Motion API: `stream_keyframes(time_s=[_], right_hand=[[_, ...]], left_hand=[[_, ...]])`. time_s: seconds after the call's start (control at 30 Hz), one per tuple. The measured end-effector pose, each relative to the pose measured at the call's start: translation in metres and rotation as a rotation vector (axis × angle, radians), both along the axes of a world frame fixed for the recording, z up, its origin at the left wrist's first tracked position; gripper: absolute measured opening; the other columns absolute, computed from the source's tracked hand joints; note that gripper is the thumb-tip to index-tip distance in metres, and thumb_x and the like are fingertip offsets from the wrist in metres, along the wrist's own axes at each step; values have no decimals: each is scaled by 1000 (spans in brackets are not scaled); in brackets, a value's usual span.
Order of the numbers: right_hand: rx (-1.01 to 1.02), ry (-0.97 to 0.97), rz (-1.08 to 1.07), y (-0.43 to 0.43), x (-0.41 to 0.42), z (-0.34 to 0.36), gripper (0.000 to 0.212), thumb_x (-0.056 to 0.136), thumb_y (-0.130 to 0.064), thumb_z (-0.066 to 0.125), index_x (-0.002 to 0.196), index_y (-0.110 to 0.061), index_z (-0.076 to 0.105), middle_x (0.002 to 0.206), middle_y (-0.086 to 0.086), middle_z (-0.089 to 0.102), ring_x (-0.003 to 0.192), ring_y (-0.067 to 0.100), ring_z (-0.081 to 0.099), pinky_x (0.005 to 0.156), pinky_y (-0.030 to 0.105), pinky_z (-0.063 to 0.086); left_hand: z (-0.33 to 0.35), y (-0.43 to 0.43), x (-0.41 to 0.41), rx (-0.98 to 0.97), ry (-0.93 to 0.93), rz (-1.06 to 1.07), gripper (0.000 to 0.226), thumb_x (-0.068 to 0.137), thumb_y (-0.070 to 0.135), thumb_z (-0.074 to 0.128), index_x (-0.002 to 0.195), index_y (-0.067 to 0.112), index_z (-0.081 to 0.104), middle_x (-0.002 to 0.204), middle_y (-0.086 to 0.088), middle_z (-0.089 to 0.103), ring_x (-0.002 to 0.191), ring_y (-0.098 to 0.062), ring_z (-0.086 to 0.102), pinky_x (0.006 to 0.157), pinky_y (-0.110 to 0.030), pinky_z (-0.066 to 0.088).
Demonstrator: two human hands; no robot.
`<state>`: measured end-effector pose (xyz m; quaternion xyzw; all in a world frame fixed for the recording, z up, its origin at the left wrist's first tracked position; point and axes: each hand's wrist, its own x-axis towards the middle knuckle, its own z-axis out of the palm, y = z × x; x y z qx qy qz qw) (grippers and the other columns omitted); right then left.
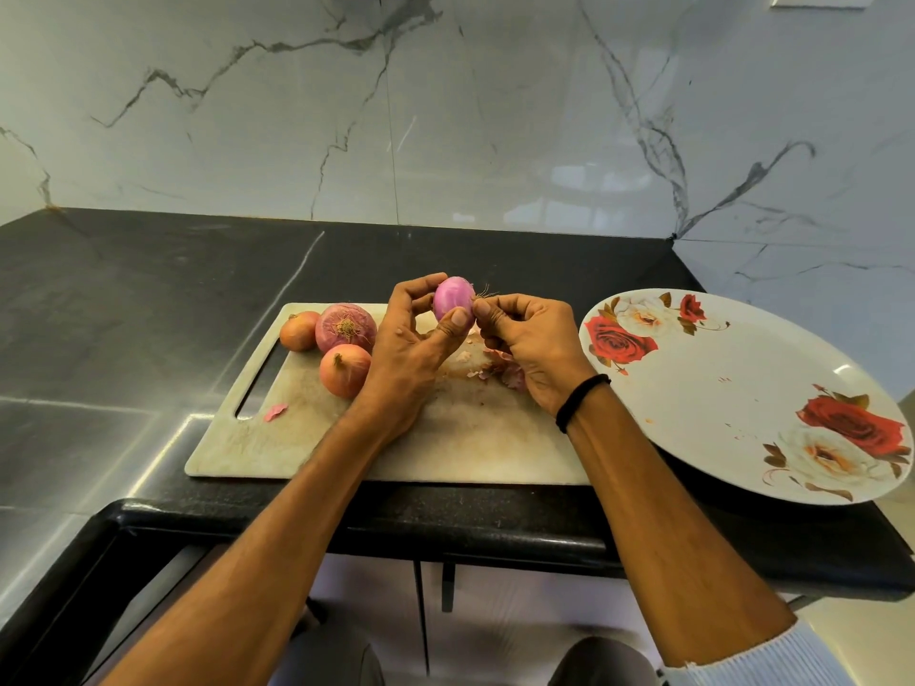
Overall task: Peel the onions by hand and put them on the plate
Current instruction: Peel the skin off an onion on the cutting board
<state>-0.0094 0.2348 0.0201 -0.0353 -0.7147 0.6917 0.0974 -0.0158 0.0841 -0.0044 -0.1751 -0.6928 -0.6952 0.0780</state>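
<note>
- Held onion point(451, 297): above the far edge of the cutting board point(445, 438), mostly bare and glossy purple; root hairs showed at its right end, so its root-to-tip axis ran roughly across, root toward the right hand point(530, 344).
- Left hand point(406, 349): fingers and thumb curled round the onion, carrying it; right hand: fingertips pinched narrow at the root end (judged to be picking off the last skin).
- Plate point(733, 383): on the counter point(148, 289), just beside the board's right edge, no onion on it; it lay to the right of both hands, right hand nearer; the transfer would go rightward.
- Three unpeeled onions point(345, 328) clustered at the board's far-left corner; peel scraps point(505, 368) under the right hand.
- Writing: none readable; the plate bore only a rose pattern.
</note>
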Motion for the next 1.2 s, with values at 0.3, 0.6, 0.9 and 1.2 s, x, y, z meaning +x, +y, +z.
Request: stream_keyframes(time_s=[0.3, 0.6, 0.9, 1.2], right_hand=[[39, 36, 48, 2, 0, -1, 16, 87, -21, 69, 98, -10, 73, 83, 5, 72, 74, 13, 66, 65, 26, 59], [-49, 83, -11, 5, -4, 0, 22, 99, -16, 55, 113, -4, 66, 97, 11, 70, 84, 18, 67, 79, 32, 60], [-141, 9, 118, 0, -3, 2, 37, 95, -40, 56, 112, -9, 68, 102, 9, 72, 93, 26, 72, 77, 34, 61], [-236, -22, 100, 3, -5, 1, 37, 103, -29, 45, 122, -4, 64, 113, 18, 66, 100, 27, 68, 88, 40, 58]], left_hand=[[8, 3, 6, -28, 38, 37, 47, 93, 8, 67, 134, 8, 43, 127, -4, 51, 107, 2, 63, 84, -19, 55], [11, 4, 10, 58, 14, 51, 56, 86, 2, 74, 136, 8, 48, 132, -10, 55, 108, 1, 65, 81, -15, 54], [8, 5, 9, 107, -22, 24, 68, 74, 10, 83, 134, 8, 51, 130, -6, 58, 119, -20, 64, 98, -38, 55], [10, 3, 10, 81, 39, 43, 32, 93, 1, 65, 124, -1, 61, 123, -12, 66, 115, -17, 66, 95, -26, 54]])
